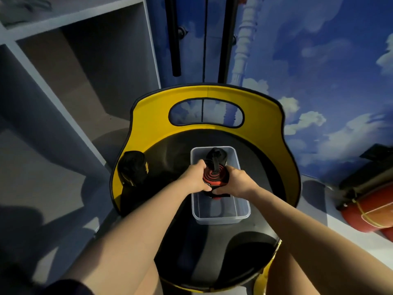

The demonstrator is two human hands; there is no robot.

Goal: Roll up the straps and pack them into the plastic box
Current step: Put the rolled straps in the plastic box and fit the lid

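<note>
forearms reach over yellow tub [282, 145]; left hand [194, 177] and right hand [238, 182] grasp red-black strap roll [214, 174] above plastic box [242, 211]. step: packing; next likely lower roll in beside black strap [219, 155].

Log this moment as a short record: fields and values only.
setting: yellow-rimmed basket with black floor
container: clear plastic box standing inside the basket
in hand: red and black rolled strap, held over the box
left hand: grips the roll's left side
right hand: grips the roll's right side
already in box: black rolled strap at the far end
also in basket: dark bundle at the left wall
</note>
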